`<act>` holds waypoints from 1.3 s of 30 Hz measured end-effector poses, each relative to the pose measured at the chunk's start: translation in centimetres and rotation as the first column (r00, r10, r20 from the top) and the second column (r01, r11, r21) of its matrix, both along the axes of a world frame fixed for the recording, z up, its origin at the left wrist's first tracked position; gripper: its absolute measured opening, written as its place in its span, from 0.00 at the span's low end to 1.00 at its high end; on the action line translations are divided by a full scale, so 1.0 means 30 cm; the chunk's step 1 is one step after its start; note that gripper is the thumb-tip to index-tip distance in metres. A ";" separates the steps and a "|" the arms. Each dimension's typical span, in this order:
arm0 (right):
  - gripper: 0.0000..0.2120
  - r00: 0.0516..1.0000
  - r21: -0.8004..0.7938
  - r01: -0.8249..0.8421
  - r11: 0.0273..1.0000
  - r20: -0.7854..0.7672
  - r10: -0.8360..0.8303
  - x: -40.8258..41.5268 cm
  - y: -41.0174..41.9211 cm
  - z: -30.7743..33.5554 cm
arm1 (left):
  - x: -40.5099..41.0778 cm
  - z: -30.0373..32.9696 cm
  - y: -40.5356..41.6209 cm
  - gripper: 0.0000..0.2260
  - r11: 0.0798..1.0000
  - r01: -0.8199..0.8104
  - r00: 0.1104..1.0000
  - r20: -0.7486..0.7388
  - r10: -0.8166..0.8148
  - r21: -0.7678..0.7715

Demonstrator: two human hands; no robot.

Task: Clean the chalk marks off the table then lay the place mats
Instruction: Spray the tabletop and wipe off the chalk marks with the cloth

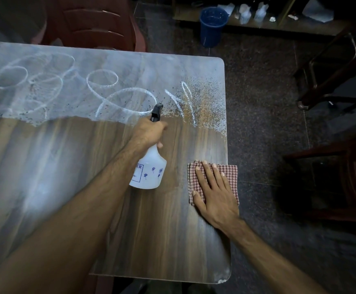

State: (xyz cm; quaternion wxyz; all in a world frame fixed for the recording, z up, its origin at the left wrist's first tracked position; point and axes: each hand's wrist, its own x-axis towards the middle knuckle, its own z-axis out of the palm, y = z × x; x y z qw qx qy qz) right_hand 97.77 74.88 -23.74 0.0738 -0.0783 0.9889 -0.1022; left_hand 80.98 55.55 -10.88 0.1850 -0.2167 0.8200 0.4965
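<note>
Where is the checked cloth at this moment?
In the head view, the checked cloth lies flat at the table's right edge, under the right hand, just right of the spray bottle held by the left hand.

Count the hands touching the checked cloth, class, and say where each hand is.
1. The right hand lies flat on the checked cloth near the table's right edge; the left hand holds the spray bottle instead.

spray bottle [148, 170] 1 | checked cloth [229, 175] 1 | blue bucket [213, 26] 1
</note>
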 end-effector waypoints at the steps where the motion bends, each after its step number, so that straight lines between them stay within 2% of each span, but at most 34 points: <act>1: 0.33 1.000 0.006 -0.002 1.000 0.001 0.002 0.000 -0.001 0.000 | -0.013 -0.004 -0.013 0.06 1.000 -0.013 1.000 0.007 0.013 -0.005; 9: 0.32 1.000 0.046 0.006 0.999 0.018 -0.007 0.000 0.000 0.010 | -0.069 -0.018 -0.113 0.07 0.991 -0.126 0.992 0.017 0.125 0.044; 16: 0.33 0.999 0.032 0.018 0.999 0.047 -0.019 -0.051 0.004 0.023 | -0.085 0.008 -0.150 0.06 0.997 -0.067 0.998 0.013 0.066 0.030; 21: 0.34 0.994 0.028 0.078 0.997 0.069 -0.080 -0.334 0.037 0.031 | -0.043 0.016 -0.176 0.07 0.995 -0.028 0.999 -0.021 0.030 0.091; 26: 0.35 0.991 0.052 0.122 0.991 0.046 -0.124 -0.685 0.045 0.015 | -0.008 -0.009 -0.198 0.09 0.983 -0.083 0.993 -0.069 0.095 0.163; 29: 0.35 0.994 0.053 0.089 0.995 0.050 -0.092 -0.786 0.040 0.010 | 0.019 -0.012 -0.189 0.07 0.977 -0.115 0.982 -0.130 0.139 0.180; 32: 0.36 0.998 0.057 0.048 0.997 0.030 -0.050 -0.761 0.052 0.020 | 0.036 0.000 -0.144 0.05 0.967 -0.149 0.971 -0.155 0.183 0.207; 39: 0.33 0.955 -0.015 -0.291 0.957 0.062 0.291 -0.461 0.121 0.016 | 0.022 0.007 -0.015 0.05 0.941 -0.238 0.952 -0.133 0.275 0.242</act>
